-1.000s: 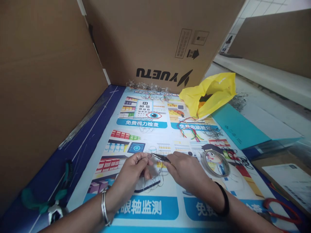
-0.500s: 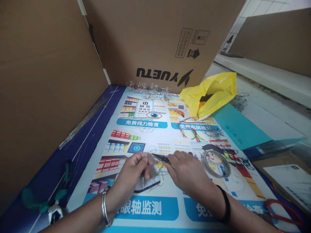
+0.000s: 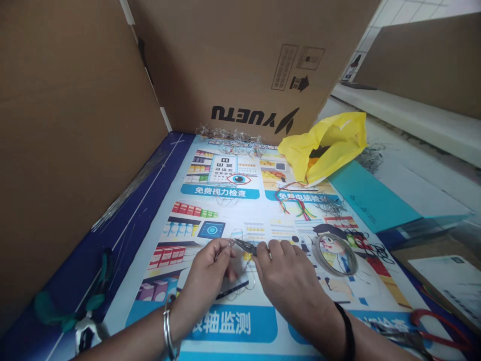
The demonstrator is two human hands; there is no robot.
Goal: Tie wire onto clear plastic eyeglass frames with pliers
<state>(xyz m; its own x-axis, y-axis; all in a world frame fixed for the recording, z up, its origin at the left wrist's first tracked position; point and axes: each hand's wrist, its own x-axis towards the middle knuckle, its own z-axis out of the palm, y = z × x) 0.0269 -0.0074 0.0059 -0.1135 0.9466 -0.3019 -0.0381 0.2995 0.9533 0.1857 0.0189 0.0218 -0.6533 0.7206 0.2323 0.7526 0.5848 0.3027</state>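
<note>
My left hand [image 3: 210,268] pinches a thin bent wire piece [image 3: 224,244] between thumb and fingers, low over a printed poster mat [image 3: 225,200]. My right hand [image 3: 287,273] is closed round small dark pliers [image 3: 246,246], whose tips meet the wire at my left fingertips. More loose thin wire [image 3: 240,286] lies on the mat under both hands. A metal bangle is on my left wrist, a black band on my right.
A roll of clear tape [image 3: 335,253] lies right of my hands. A yellow plastic bag [image 3: 325,145], coloured wires [image 3: 293,200], and a teal sheet [image 3: 368,198] sit behind. Cardboard walls [image 3: 240,60] enclose left and back. Green-handled pliers [image 3: 86,311] lie at left, red-handled scissors [image 3: 439,326] at right.
Both hands shifted slightly toward me and closer together. The pliers' tips stay at the wire in my left fingers.
</note>
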